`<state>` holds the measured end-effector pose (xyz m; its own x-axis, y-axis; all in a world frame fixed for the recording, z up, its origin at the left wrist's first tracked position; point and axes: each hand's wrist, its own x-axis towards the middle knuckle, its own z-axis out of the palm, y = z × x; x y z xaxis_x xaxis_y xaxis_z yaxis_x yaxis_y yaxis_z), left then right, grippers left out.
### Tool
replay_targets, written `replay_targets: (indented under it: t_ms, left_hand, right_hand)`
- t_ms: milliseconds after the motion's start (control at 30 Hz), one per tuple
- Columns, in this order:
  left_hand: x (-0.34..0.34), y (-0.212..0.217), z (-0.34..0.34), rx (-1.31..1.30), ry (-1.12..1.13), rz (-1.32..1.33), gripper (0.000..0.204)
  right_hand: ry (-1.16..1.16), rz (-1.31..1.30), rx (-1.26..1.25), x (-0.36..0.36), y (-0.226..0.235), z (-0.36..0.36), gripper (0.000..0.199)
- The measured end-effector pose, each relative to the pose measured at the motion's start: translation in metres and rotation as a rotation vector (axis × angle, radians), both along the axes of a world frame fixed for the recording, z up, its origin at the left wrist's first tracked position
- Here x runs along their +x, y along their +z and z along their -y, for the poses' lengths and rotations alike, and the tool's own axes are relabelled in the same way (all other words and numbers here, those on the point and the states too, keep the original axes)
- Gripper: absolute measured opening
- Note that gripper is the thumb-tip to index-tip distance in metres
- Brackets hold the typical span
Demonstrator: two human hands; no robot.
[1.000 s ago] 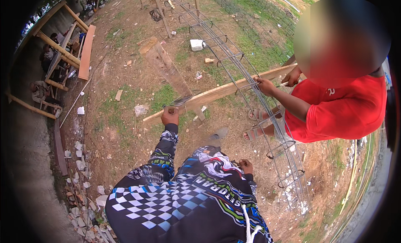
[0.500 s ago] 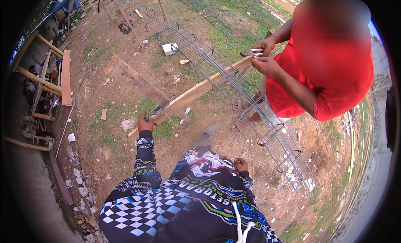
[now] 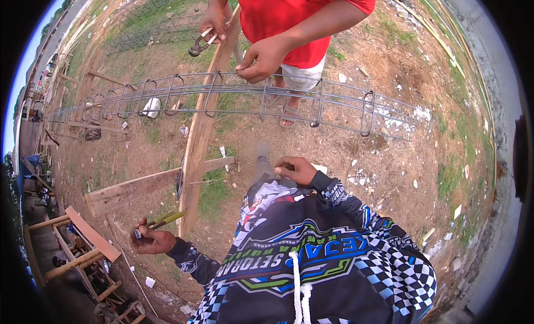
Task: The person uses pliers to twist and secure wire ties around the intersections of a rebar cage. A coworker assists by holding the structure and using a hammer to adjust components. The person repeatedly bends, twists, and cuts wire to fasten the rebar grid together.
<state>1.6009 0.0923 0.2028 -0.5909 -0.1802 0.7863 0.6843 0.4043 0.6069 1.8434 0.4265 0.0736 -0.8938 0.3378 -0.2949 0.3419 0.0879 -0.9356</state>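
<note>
My left hand (image 3: 151,240) is closed around pliers with yellow-green handles (image 3: 168,219). The fingers hide most of the metal end. Beside the handles is the near end of a long wooden plank (image 3: 193,157), which runs away under a steel rebar cage (image 3: 233,89). A dark loop of wire (image 3: 179,185) touches the plank's left edge. My right hand (image 3: 297,171) rests on my trouser leg, fingers loosely extended, nothing visible in it. Across the cage, a person in a red shirt (image 3: 289,18) holds pincers with white handles (image 3: 200,42) in one hand; their other hand (image 3: 261,59) hovers over the cage.
A short, wide board (image 3: 133,193) crosses behind the plank at the left. A white block (image 3: 151,107) lies beyond the cage. Bamboo poles and an orange-brown board (image 3: 92,233) stand at the lower left. White rubble (image 3: 392,118) litters the ground at the right, before a concrete strip (image 3: 503,212).
The view has swung round. My left hand has left the plank's end and now shows the pliers. My right hand has come forward on my leg. The other person's hands have moved apart.
</note>
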Motion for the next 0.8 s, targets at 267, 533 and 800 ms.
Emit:
replay_targets:
  t_ms: [267, 533, 800]
  left_hand:
    - [0.055, 0.018, -0.232, 0.334, -0.873, 0.323, 0.034]
    - [0.079, -0.093, -0.384, -0.58, -1.336, 0.6, 0.033]
    - [0.095, -0.22, -0.462, -1.217, -1.336, 0.63, 0.054]
  right_hand:
    - [0.009, -0.593, 0.35, -0.063, 0.104, 0.011, 0.061]
    - [-0.506, 0.103, -0.292, 0.068, 0.039, -0.073, 0.066]
    - [0.009, 0.724, 0.162, 0.097, 0.039, -0.146, 0.083]
